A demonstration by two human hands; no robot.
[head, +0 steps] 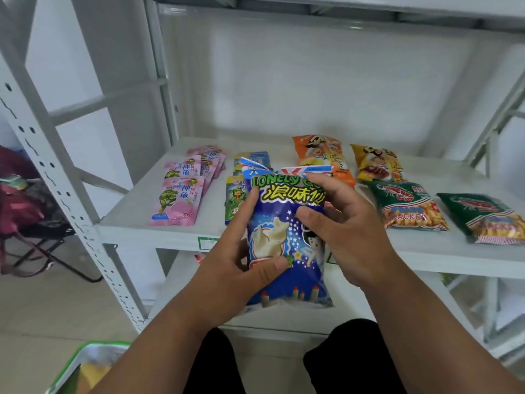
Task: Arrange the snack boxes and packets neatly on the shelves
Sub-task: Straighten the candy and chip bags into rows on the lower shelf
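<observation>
Both hands hold one blue snack packet (284,237) upright, in front of the shelf's front edge (170,241). Left hand (241,268) grips the packet's lower left side: thumb pressed across the front, fingers curled up along the left edge. Right hand (341,223) grips the upper right side: thumb on the front, forefinger hooked over the top seam. Behind the blue packet, between the hands, the red-white-blue top of a second packet (306,170) shows; which hand holds it, cannot tell.

Containers: a green-rimmed basket (71,368) sits below and left of the left forearm, something pale and yellow inside, too blurred to name.

On the shelf board beyond the hands: pink turtle-print sachets (181,194) in an overlapping row, left of the left hand. Green-and-yellow sachets (237,197) lie just behind the left fingers, partly hidden by the blue packet. An orange crisp packet (321,155) and a yellow crisp packet (375,163) lie beyond the right hand. Two green prawn cracker packets (406,206) (488,217) lie flat to the right of the right hand, near the front edge.

Open room: bare shelf board behind all rows up to the back wall, and a bare strip along the front edge beside the pink sachets. Perforated upright post (56,172) stands far left of the left hand.
</observation>
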